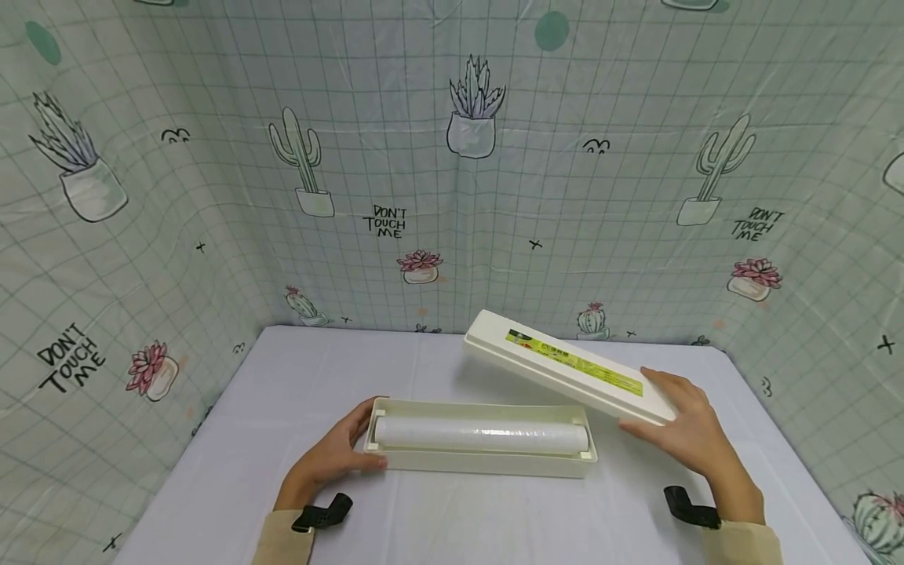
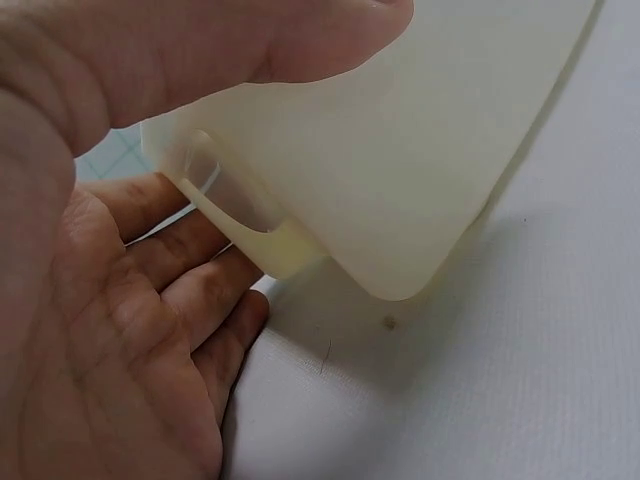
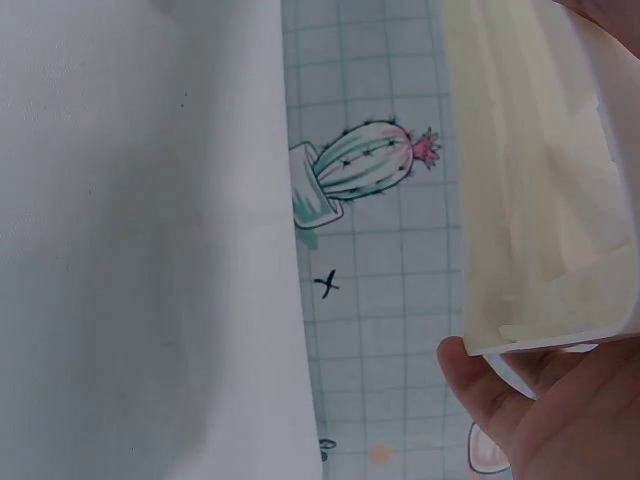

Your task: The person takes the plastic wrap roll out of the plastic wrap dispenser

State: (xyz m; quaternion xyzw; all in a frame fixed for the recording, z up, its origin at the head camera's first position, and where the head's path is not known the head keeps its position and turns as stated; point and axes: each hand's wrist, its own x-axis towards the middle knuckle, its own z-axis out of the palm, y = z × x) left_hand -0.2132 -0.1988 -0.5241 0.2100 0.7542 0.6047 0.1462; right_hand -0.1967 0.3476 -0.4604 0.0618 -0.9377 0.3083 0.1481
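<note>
A long cream plastic cling film box (image 1: 487, 465) lies on the table with its top off. Inside it a roll of clear film (image 1: 480, 435) stretches nearly end to end. My left hand (image 1: 341, 449) grips the box's left end, thumb at the near wall and fingers round the far side; the left wrist view shows the fingers beside an opening in the box's end wall (image 2: 225, 190). Tilted above the box's far right, the box lid (image 1: 558, 365) carries a yellow-green label. My right hand (image 1: 688, 420) holds the lid by its right end, and its hollow underside faces the right wrist camera.
A white-covered table (image 1: 494, 522) bears the box. Behind it and along both sides hangs a pale green checked cloth (image 1: 523, 188) printed with cacti and potted plants. Each wrist wears a black camera mount (image 1: 322, 514).
</note>
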